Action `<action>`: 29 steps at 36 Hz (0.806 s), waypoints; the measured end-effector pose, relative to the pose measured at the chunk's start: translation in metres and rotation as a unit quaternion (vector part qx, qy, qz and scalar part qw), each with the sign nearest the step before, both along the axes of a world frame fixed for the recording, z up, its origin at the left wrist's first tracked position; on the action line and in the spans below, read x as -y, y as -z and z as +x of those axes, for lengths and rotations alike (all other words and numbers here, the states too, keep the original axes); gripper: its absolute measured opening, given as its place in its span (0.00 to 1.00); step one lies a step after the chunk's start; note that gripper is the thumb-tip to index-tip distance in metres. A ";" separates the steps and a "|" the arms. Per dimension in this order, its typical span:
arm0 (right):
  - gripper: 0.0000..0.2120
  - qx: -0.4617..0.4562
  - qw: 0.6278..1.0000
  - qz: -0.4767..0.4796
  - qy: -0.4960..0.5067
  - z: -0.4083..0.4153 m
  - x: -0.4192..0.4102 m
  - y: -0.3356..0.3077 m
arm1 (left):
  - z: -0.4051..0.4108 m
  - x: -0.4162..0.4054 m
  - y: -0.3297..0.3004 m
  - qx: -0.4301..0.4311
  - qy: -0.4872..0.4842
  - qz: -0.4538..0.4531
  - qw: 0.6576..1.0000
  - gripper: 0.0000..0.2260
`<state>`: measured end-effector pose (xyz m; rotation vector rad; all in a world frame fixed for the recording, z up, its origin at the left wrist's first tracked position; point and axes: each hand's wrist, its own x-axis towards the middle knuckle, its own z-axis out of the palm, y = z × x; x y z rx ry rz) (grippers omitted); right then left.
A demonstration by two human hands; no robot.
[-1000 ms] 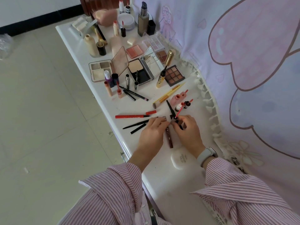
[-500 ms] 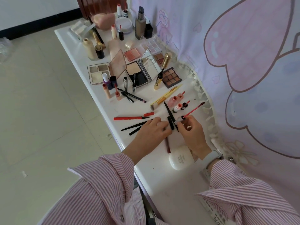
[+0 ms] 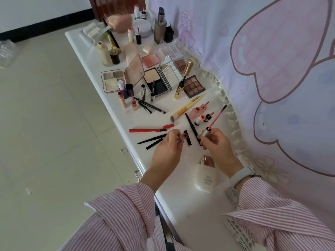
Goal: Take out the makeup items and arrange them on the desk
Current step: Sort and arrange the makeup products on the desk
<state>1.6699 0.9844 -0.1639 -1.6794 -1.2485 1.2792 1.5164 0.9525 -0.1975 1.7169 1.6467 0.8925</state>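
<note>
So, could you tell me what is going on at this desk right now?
A person has opened a lip gloss over the white desk. The right hand holds the cap with its pink wand pulled out, and the left hand grips the tube. Palettes, pencils and bottles already lie spread across the desk.

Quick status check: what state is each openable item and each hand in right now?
Pink-stemmed wand: pulled out, held by right hand.
Small pink tube: uncapped, gripped by left hand.
Red eyeliner pen: uncapped, cap beside the tip.
Black powder compact: lid open.
White bottle with rose-gold cap: capped, lying flat.
</note>
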 end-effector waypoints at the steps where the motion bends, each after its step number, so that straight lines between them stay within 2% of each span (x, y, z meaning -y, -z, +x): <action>1: 0.06 -0.008 1.000 -0.004 0.004 -0.002 0.000 0.000 | 0.001 0.002 0.001 0.008 -0.018 -0.005 1.000 0.11; 3: 0.06 -0.019 1.000 -0.012 0.008 -0.006 0.001 0.000 | 0.003 0.006 0.003 0.008 -0.044 0.012 0.999 0.14; 7: 0.07 -0.018 1.000 -0.010 0.002 -0.012 0.001 -0.001 | 0.005 0.012 0.004 -0.004 -0.083 0.054 0.995 0.11; 14: 0.05 -0.009 1.000 -0.017 -0.010 -0.020 0.002 0.001 | 0.004 0.014 0.006 0.009 -0.116 0.048 0.992 0.09; 18: 0.05 0.034 0.999 -0.001 -0.021 -0.024 0.002 0.007 | 0.004 0.014 0.008 0.020 -0.127 0.033 0.991 0.11; 22: 0.08 0.120 0.990 0.034 -0.068 -0.026 0.000 0.013 | 0.006 0.011 0.006 0.034 -0.129 0.022 0.991 0.09; 27: 0.10 0.255 0.954 0.102 -0.121 -0.024 -0.003 0.021 | 0.010 0.003 0.001 0.069 -0.119 -0.014 0.990 0.08; 29: 0.12 0.281 0.943 0.118 -0.130 -0.025 -0.004 0.022 | 0.010 0.000 -0.001 0.074 -0.117 -0.020 0.990 0.08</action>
